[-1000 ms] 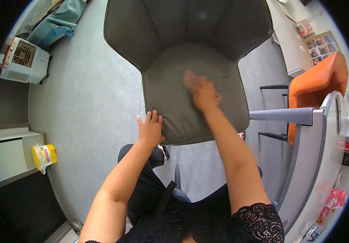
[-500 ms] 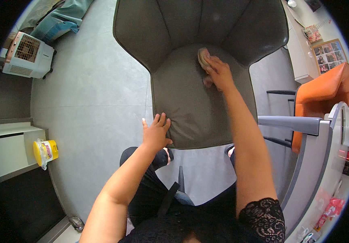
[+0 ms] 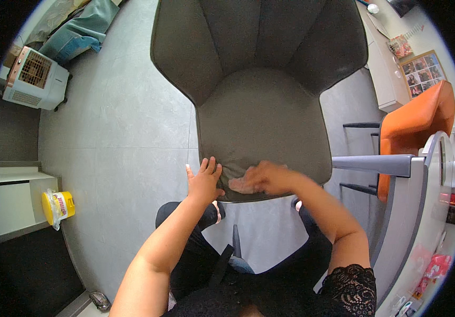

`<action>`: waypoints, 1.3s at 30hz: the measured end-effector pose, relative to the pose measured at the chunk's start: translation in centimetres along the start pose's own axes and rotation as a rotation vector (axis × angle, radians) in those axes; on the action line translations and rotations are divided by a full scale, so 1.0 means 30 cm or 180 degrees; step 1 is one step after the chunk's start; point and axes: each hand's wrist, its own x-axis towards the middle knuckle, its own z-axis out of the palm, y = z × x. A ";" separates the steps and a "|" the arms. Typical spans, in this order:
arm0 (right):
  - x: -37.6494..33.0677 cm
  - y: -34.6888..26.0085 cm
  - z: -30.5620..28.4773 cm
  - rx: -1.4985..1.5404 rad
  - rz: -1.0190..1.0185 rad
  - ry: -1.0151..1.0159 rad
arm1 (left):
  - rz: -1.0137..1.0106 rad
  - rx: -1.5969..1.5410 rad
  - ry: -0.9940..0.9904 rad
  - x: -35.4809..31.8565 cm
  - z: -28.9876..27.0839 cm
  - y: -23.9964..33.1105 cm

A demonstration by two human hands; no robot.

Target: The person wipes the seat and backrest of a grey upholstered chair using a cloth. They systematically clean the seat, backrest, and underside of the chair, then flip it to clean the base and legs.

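A dark grey upholstered chair (image 3: 269, 116) with a ribbed, wrap-around back stands before me. My left hand (image 3: 204, 182) lies on the front left corner of its seat, fingers spread, and the cover wrinkles beside it. Closed round a crumpled pale brownish cloth (image 3: 242, 185), my right hand (image 3: 274, 178) presses near the seat's front edge, just right of the left hand. Motion smears the right fingers and the cloth somewhat.
An orange chair (image 3: 417, 119) stands to the right, by a white table with a grey edge (image 3: 375, 165). At left are a white air cooler (image 3: 37, 79) and a yellow bucket (image 3: 59, 207) against a cabinet. My legs flank the chair's front.
My right hand has come with the cloth from the back of the seat to its front edge, close to the left hand. The left hand stays on the corner.
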 end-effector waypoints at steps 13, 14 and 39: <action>0.364 0.068 -0.159 -0.1775 0.0360 0.1492 | -0.0165 0.0352 -0.0182 0.018 -0.012 0.031; 0.338 0.019 -0.104 -0.1875 -0.0183 0.0705 | -0.0164 0.0348 -0.0166 0.020 -0.013 0.031; -0.360 -0.068 0.585 0.0294 -0.0602 0.2193 | -0.0292 0.0665 -0.0181 0.021 -0.037 0.086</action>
